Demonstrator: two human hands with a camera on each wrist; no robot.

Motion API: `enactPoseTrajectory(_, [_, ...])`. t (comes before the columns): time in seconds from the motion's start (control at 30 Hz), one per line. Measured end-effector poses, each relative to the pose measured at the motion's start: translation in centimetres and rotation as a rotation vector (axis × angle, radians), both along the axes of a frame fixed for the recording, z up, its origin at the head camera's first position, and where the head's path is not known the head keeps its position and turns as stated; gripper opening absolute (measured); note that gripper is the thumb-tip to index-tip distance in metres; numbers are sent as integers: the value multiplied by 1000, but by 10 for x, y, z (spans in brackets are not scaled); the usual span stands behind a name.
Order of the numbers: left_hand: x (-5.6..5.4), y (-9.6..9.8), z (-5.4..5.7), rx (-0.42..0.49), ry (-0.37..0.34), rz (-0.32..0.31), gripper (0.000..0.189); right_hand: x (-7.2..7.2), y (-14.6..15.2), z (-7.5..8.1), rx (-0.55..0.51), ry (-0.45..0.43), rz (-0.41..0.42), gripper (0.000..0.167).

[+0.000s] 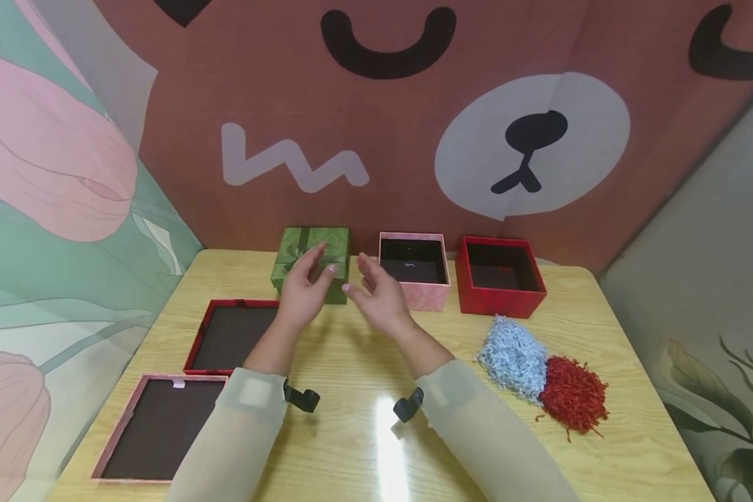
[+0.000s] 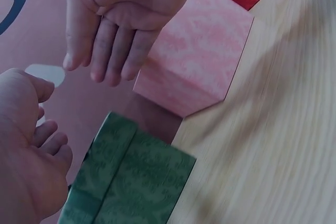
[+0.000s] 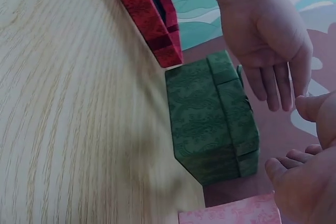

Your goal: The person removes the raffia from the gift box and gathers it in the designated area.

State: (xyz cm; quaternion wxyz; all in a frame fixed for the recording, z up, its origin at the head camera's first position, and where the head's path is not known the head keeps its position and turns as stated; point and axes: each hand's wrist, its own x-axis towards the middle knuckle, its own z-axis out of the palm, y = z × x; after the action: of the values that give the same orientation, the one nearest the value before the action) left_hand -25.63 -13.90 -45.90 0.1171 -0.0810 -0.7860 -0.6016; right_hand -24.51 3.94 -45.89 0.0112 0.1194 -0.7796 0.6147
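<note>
A green gift box [image 1: 335, 287] with its lid on and a dark ribbon bow stands at the back of the table. My left hand [image 1: 302, 293] is raised over its front, fingers loosely extended and holding nothing. Facing it, my right hand [image 1: 381, 296] hovers between the green box and an open pink box [image 1: 427, 296], also holding nothing. In the left wrist view both palms hang apart above the green box [image 2: 147, 171]. From the right wrist view, the green box [image 3: 202, 114] has its lid fitted down over the base.
An open red box [image 1: 502, 301] stands at the back right. In front of it lie light blue shredded paper [image 1: 511, 355] and red shredded paper [image 1: 574, 394]. On the left lie an upturned red lid [image 1: 232, 338] and an upturned pink lid [image 1: 163, 429]. A printed cloth backdrop [image 1: 401, 174] hangs behind the table.
</note>
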Motion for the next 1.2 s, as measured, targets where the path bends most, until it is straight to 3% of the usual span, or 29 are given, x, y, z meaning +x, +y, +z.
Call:
enactPoseTrajectory(0.17, [1,-17,-2,-27,-1,50,55,-3,-6,-4,87,-10,7,75])
enactPoseTrajectory(0.4, [0,-43,-2,-160,20,181,55,-9,-15,-11,160,-44,-4,77])
enactPoseTrajectory(0.5, [-2,-55,-4,-168,2,219,57,-11,-20,-12,201,-59,-9,77])
enactPoseTrajectory(0.87, [-3,-79,-20,-139,-119,168,58,-19,-27,-16,333,-60,-8,70])
enactPoseTrajectory(1.2, [-4,-80,-25,-147,-175,193,50,-23,-30,-23,393,16,-40,54])
